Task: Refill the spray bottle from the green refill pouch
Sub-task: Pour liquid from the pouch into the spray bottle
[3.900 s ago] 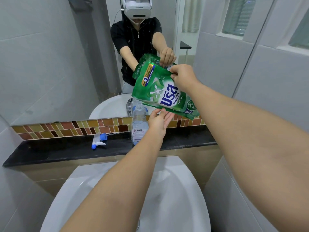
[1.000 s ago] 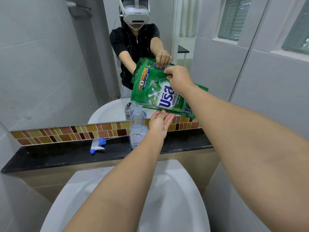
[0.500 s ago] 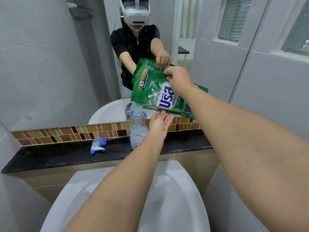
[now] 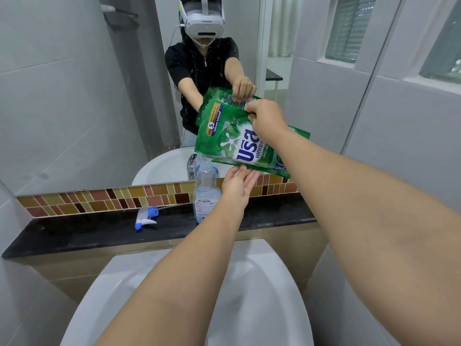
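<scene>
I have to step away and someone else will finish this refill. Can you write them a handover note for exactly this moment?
Right hand: pinching the upper edge of the green refill pouch, held tilted over the bottle.
Left hand: open, palm up, supporting the pouch's lower edge.
Spray bottle: upright on the black ledge, cap off, partly filled with clear liquid; the pouch's low corner is right above its neck.
Spray head: lying on the ledge, left of the bottle.
Done: head removed, pouch in pouring position.
Left: finish pouring, set the pouch down, screw the spray head back on.
</scene>
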